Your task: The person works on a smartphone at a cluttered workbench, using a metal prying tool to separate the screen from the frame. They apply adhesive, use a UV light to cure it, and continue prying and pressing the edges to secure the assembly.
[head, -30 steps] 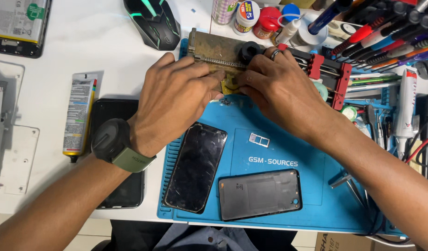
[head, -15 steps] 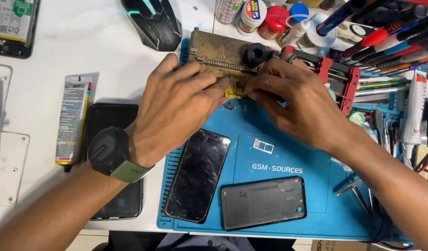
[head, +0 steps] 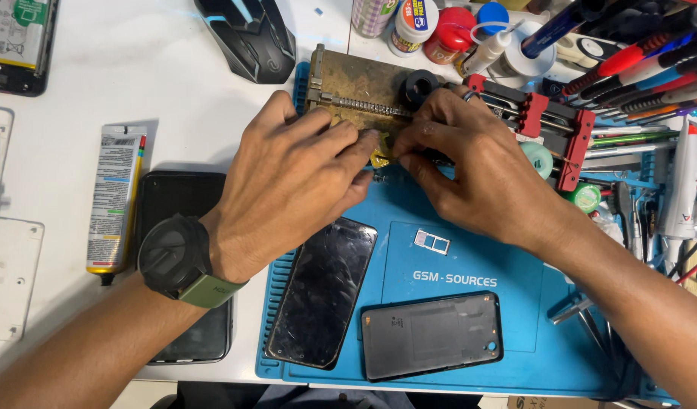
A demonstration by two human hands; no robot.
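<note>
Two hands meet at the far edge of the blue work mat (head: 469, 348), where we pinch a small yellowish part (head: 379, 158) between us. Our left hand (head: 291, 182), with a dark watch (head: 180, 256) on its wrist, curls its fingers down so the tips press on the part's left side; our right hand (head: 481, 170) closes thumb and forefinger on its right side. The part sits just in front of the worn brass-coloured holding jig (head: 356, 83), touching or nearly touching its near edge; we cannot tell which, since our fingers cover most of it.

We judge the step in hand to be seating or freeing this small part at the jig. The next move seems to call for a light, steady grip and tiny finger motions, keeping the piece level so it does not bend or slip away.

On the mat's near half lie a dark phone screen (head: 323, 291), a phone back cover (head: 431, 335) and a small SIM tray (head: 431, 241). A glue tube (head: 115, 198) lies toward the worktop's left side, and a black mouse (head: 248, 36) lies at its far edge.
</note>
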